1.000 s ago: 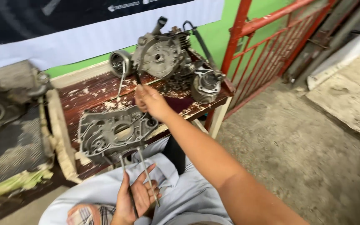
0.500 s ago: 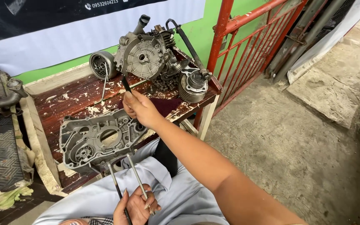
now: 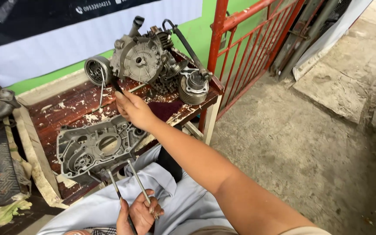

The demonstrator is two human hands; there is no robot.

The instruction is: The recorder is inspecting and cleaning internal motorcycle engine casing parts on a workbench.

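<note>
My right hand (image 3: 133, 109) is stretched over the wooden bench (image 3: 66, 104), fingers closed on what looks like a thin dark tool, tip near the engine block (image 3: 142, 61). My left hand (image 3: 138, 213) grips two long metal studs (image 3: 138, 182) in my lap, beside the crankcase half (image 3: 94, 146).

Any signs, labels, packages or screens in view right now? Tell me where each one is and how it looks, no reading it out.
Dark rectangular banner sign with small white print: on the wall at top left, behind the worn wooden workbench.
Pale white-blue band: directly below the dark part, above the green wall strip.
No packages, labels or screens visible.
</note>
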